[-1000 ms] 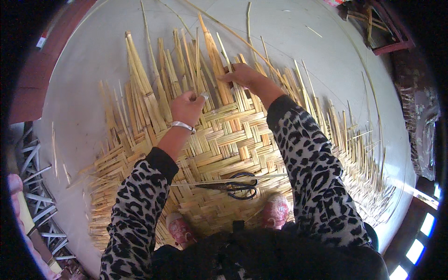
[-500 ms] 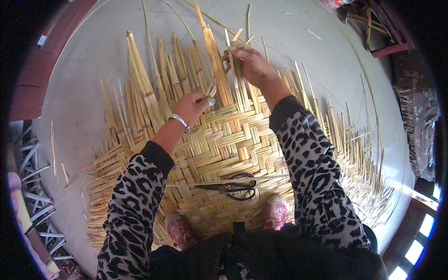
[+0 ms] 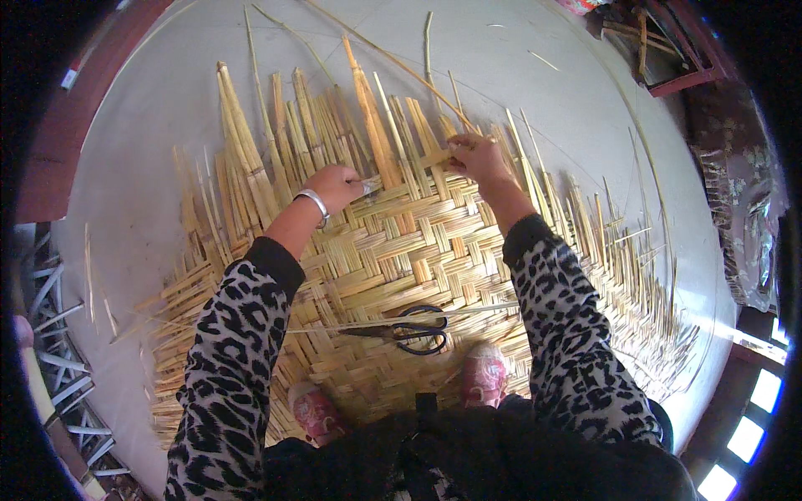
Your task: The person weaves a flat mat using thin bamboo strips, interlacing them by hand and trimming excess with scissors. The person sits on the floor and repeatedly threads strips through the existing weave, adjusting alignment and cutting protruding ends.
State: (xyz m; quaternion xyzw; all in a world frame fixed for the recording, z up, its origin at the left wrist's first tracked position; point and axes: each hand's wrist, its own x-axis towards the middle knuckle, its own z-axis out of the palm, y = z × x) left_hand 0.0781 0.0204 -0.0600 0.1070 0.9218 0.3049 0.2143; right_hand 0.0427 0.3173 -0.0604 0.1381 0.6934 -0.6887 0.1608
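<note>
A broad mat of plaited pale reed strips (image 3: 401, 275) lies under my hands, with loose strip ends fanning out past its far edge. At that edge my left hand (image 3: 334, 188) is pinched closed on a reed strip, something pale wrapping a fingertip. My right hand (image 3: 478, 159), a little farther right, has its fingers closed on a flat reed strip (image 3: 430, 159) that slants across the upright strips toward the left hand. The covered part of the strip is hidden by fingers. Black-handled scissors (image 3: 409, 331) rest on the mat nearer me, beside a thin, long reed (image 3: 480, 309).
My two pink shoes (image 3: 484, 376) stand on the mat's near part. Grey floor (image 3: 125, 184) surrounds it, with scattered slivers. A dark red furniture edge (image 3: 63, 142) is at far left, a metal rack (image 3: 71, 367) at near left, and a wooden frame (image 3: 693, 75) at far right.
My right hand has come down toward me and slightly right, lowering a strip from upright to lying across the others. My left hand stays near the mat's far edge.
</note>
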